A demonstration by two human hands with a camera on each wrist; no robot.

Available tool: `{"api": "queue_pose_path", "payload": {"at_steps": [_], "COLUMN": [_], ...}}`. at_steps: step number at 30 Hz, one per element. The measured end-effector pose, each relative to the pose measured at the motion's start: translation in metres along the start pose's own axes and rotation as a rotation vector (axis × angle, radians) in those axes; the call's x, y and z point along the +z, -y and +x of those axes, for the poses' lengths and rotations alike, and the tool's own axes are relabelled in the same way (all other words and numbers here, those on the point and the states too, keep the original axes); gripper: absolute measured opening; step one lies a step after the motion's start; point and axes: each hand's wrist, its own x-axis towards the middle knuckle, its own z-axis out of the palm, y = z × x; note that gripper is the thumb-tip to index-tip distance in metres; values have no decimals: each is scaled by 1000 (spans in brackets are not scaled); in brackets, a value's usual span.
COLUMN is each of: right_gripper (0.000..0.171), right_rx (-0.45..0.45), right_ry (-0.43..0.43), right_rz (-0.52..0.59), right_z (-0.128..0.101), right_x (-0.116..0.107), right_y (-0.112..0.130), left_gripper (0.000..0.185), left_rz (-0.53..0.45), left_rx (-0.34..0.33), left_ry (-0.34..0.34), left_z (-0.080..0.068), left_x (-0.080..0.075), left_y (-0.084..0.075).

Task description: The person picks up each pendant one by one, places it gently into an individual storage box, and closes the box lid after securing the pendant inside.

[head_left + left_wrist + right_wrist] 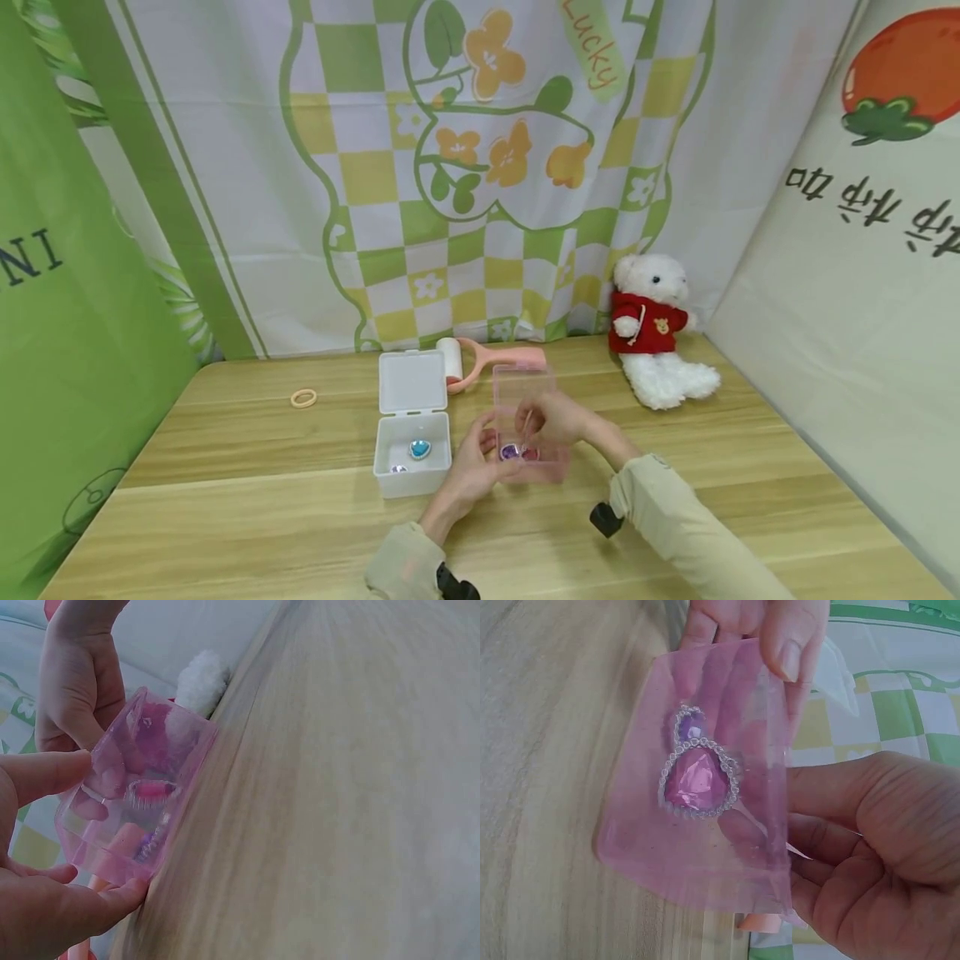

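Observation:
A translucent pink box (pixel 551 472) with its lid raised stands on the table, its walls gripped between my left hand's (pixel 474 458) thumb and fingers. My right hand (pixel 553 417) reaches in from the right, fingers curled inside the box. Its fingertips pinch the upper edge of a pink gem ornament (pixel 697 780) with a clear beaded border, which stands upright close to the bottom. Beside it in the box lies a purple gem ornament (pixel 510 451), also bead-rimmed. The pink wall partly veils the right fingertips (pixel 112 780).
Left of the pink box stands an open white box (pixel 412 485) with a blue gem ornament (pixel 419 449) and another gem piece (pixel 399 469). Behind are a pink-handled lint roller (pixel 517 357) and a beige ring (pixel 303 398). A white plush toy (pixel 652 333) leans at the back right.

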Motion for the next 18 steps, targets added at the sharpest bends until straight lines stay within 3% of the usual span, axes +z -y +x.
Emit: {"api": "queue_pose_path", "payload": {"at_steps": [5, 11, 18], "right_gripper": [18, 21, 22], "right_rx": [13, 30, -6], "right_ry": [4, 9, -15], "right_rz": [-36, -2, 15], "right_z": [0, 0, -2], "right_x": [1, 1, 2], "right_y": [0, 1, -1], "left_gripper": [86, 85, 85], "left_rz": [14, 5, -3], "left_rx": [-16, -13, -8], "left_ry": [-4, -9, -6], "left_z": [0, 0, 1], "left_x": [0, 0, 0], "left_y": [0, -1, 0]}}
